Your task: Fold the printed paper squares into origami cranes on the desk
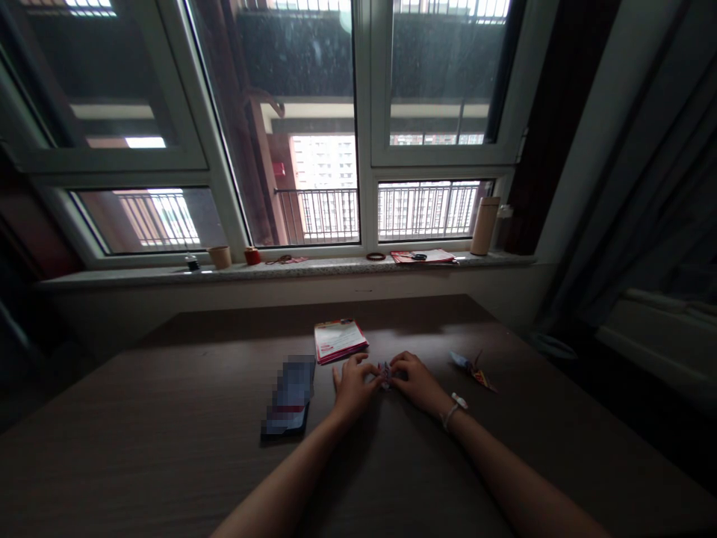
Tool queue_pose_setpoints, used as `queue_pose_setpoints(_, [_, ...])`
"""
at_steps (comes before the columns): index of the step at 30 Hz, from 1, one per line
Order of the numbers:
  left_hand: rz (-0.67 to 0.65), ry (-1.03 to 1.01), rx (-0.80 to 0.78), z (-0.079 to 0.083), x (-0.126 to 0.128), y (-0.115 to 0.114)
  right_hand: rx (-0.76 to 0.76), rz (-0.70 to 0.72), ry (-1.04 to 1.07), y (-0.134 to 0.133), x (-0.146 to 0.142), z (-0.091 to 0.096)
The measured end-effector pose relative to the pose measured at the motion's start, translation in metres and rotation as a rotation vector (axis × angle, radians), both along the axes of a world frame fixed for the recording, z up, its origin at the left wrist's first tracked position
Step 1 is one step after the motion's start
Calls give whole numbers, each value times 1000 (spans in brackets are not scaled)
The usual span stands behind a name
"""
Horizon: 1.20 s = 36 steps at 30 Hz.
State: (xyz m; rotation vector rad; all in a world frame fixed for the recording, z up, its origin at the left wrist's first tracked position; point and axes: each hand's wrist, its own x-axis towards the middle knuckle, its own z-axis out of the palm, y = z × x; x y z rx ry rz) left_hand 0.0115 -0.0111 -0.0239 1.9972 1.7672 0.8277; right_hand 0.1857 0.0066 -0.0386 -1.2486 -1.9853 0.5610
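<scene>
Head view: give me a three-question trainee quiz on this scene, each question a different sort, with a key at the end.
1. True or false: the phone lies to the left of the left hand.
2. Multiple choice: where is the bracelet?
A) on the left wrist
B) on the right wrist
C) on the table
3. Fill in the gap: the small piece is held by ___ hand(s).

Key:
1. True.
2. B.
3. Two: the left hand and the right hand pinch it between them.
</scene>
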Motion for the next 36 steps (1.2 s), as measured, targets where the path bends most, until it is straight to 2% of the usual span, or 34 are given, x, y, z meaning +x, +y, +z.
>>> queue_pose_setpoints(7, [-32,68,147,0,2,-2,25,30,26,0,0,1])
queue_pose_setpoints(14, [-80,60,77,-3,-8,7,95,40,79,3,4,1])
queue_pose_setpoints(21, [-158,84,46,-5,-15,15,69,38,18,4,6,-1])
queue_pose_setpoints(29, [-189,93,51,-4,-14,12,-15,95,19,8,15,1])
queue_pose_setpoints(36, [-207,129,68,-1,-12,10,14,153,-64,10,19,3])
